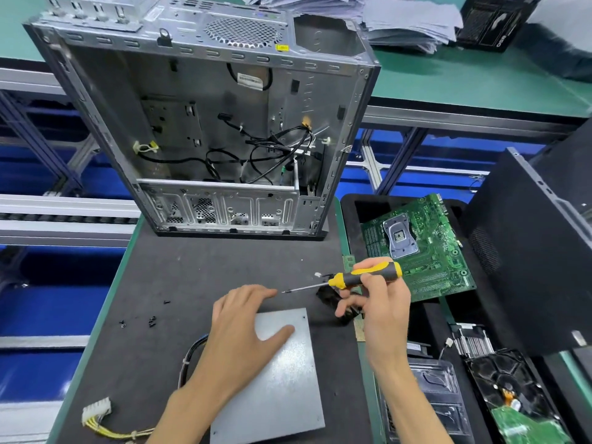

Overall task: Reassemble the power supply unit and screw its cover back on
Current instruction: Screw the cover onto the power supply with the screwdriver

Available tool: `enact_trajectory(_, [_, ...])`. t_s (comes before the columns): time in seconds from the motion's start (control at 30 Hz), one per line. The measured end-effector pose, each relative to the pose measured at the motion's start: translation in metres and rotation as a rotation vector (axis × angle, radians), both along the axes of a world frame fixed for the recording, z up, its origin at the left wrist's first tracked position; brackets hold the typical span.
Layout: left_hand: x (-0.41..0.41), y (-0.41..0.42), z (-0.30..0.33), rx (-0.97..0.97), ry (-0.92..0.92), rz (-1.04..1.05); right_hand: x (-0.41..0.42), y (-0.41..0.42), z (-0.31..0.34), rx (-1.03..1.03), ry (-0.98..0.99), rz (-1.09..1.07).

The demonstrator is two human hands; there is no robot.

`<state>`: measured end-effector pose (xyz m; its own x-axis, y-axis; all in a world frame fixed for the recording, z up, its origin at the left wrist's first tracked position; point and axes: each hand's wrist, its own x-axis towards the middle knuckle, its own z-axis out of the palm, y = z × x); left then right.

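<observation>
A: Head view: where's the power supply unit (282,379)?
B: Near the bench's (192,267) front edge, grey cover up. Left hand (246,328) lies flat on its far left corner, fingers straight.
A: And the right hand (378,302)?
B: Curled round a yellow-black screwdriver (352,277), tip pointing left, just beyond the unit's far edge

open computer case (205,123), green motherboard (426,248), hard drive (512,386)
</observation>
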<state>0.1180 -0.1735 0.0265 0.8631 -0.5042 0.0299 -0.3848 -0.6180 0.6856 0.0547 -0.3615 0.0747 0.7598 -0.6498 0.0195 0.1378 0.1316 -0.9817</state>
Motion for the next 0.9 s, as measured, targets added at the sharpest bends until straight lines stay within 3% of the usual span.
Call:
enact_trajectory(0.13, [-0.003, 0.001, -0.008, 0.103, 0.09, -0.023, 0.0, -0.002, 0.001, -0.278, 0.046, 0.055])
enact_trajectory(0.37, [-0.001, -0.001, -0.009, 0.108, 0.07, -0.062, 0.001, -0.003, -0.002, -0.636, 0.076, 0.112])
enact_trajectory(0.9, [-0.002, -0.002, -0.012, 0.113, 0.052, -0.053, 0.006, -0.004, -0.003, -0.749, 0.076, 0.151])
